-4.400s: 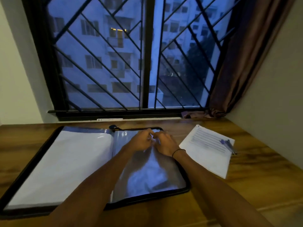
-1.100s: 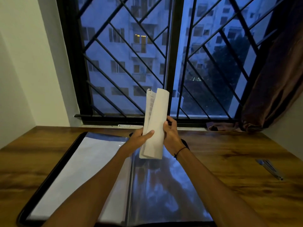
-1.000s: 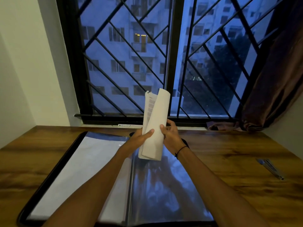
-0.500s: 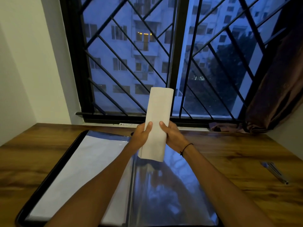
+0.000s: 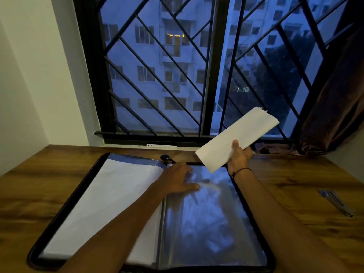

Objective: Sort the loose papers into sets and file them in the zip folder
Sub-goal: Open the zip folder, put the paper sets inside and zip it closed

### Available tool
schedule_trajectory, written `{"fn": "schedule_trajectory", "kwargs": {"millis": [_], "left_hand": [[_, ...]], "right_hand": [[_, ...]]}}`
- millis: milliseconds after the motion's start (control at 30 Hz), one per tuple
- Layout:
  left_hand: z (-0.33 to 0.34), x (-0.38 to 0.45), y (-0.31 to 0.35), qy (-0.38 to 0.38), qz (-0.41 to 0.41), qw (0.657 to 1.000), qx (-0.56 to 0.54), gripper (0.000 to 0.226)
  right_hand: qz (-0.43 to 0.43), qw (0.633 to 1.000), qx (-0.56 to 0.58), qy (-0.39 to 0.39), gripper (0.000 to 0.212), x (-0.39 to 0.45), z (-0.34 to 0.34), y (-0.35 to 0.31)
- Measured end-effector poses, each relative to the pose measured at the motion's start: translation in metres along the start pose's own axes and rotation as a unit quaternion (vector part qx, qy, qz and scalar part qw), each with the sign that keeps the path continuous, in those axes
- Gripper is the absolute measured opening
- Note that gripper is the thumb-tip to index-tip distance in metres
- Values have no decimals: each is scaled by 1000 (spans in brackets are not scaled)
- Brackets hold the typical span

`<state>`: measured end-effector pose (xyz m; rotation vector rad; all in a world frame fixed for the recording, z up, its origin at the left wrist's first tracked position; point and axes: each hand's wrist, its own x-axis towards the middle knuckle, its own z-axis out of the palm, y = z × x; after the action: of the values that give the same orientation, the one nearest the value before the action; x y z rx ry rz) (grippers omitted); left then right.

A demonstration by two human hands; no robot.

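Observation:
The black zip folder [image 5: 65, 203] lies open on the wooden table. Its left side shows white paper [image 5: 102, 198] under a clear sleeve. Its right side is a shiny clear sleeve [image 5: 206, 217] reflecting the window. My left hand [image 5: 177, 179] rests flat on that sleeve near the spine, fingers straight. My right hand [image 5: 239, 155] grips a curled set of white papers [image 5: 236, 138], held up in the air over the folder's far right corner and tilted up to the right.
A pen or clip [image 5: 335, 201] lies on the wooden table [image 5: 305, 184] at the right. A barred window [image 5: 197, 75] stands right behind the table, with a brown curtain [image 5: 334, 99] at the right and a white wall [image 5: 29, 85] at the left.
My left hand let go of the papers and came down flat onto the right sleeve. My right hand swung the paper set to the right, tilting it from upright to a slant.

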<state>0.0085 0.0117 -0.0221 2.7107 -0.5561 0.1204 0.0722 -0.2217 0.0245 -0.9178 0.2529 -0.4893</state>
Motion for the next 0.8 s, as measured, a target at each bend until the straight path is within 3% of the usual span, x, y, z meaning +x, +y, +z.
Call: {"fn": "schedule_trajectory", "kwargs": {"millis": [133, 300, 400, 533, 800], "left_hand": [[3, 10, 1, -7, -18, 1000, 8, 76], [6, 18, 10, -5, 0, 1000, 24, 38], [10, 19, 8, 5, 27, 1000, 11, 40], [9, 18, 1, 18, 3, 999, -29, 59], [14, 22, 1, 79, -33, 995, -45, 51]], "right_hand": [[1, 1000, 3, 17, 36, -2, -5, -3], [6, 1000, 5, 12, 36, -1, -7, -6], [4, 1000, -1, 4, 31, 1, -7, -9], [1, 1000, 3, -1, 29, 3, -8, -14], [-5, 1000, 3, -5, 21, 1, -7, -11]]}}
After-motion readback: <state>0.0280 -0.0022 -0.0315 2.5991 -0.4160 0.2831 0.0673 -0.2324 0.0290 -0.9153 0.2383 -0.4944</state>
